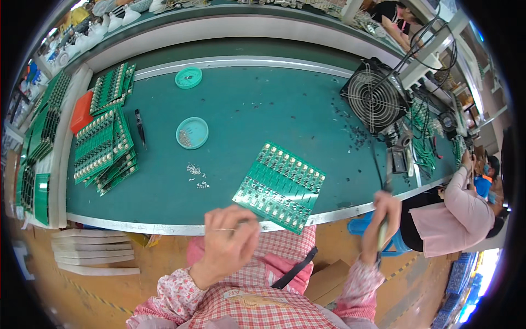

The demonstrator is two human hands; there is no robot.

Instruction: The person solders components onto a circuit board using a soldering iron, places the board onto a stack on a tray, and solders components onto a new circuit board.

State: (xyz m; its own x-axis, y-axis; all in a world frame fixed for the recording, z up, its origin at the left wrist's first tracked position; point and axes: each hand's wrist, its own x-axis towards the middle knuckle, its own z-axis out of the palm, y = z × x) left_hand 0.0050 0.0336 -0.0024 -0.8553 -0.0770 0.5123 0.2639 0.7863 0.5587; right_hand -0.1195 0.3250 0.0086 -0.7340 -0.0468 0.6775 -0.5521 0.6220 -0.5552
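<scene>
Far to the left, rows of green boards stand in racks (38, 137) beside the green surface (246, 109), with an orange tray (82, 111) at its corner. Next to that lie fanned stacks of green circuit boards (104, 145), more of them (112, 88) further back. Black tweezers (140, 127) rest just beside the stacks. Moving right, a round teal dish (192, 133) holds small metal parts, a second teal lid (188, 78) sits well behind it, and a scatter of tiny loose parts (197, 176) lies in front of the dish.

Below the near metal edge, stacked white trays (93, 249) sit on the floor. The person's left hand (230, 241) is at that edge, fingers curled in with thumb and forefinger pinching a thin strand of wire (222, 229). Just right of it, a green panel of small circuit boards (279, 186) lies tilted on the surface, its near corner overhanging the edge, close to the fingers but not clearly touching them.

Further right, the right hand (383, 219) is clenched around a soldering iron (382, 233) with a yellowish grip, held off the surface beyond its edge. Behind it stand a small metal holder (396, 160) and a black wire-guarded fan (375, 98). At the far right, another person in a pink sleeve (457, 211) works at the next station.
</scene>
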